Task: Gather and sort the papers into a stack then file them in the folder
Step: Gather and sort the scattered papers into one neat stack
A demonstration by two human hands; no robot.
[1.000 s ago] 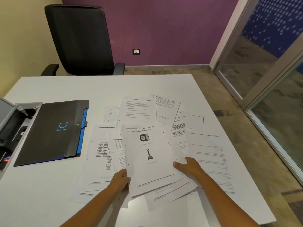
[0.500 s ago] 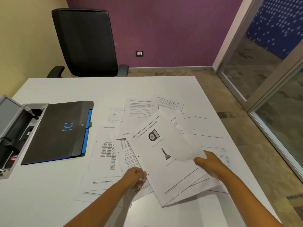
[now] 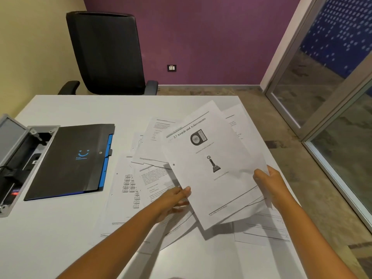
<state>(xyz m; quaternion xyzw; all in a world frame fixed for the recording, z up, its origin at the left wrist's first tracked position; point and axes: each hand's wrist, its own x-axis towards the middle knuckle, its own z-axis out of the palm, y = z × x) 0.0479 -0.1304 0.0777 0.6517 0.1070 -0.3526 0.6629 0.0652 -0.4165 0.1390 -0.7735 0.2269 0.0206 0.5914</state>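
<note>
Above the white bench [image 3: 60,238], the left hand [image 3: 171,200] and right hand [image 3: 269,184] each grip an edge of the gathered sheaf [image 3: 211,168], raised and tilted, likely to square it; loose papers [image 3: 141,184] lie beneath, the black folder [image 3: 68,160] closed nearby

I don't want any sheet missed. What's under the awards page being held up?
Under the awards page, held by the left hand and right hand, more loose sheets spread on the table. How many lie directly beneath is hidden.
</note>
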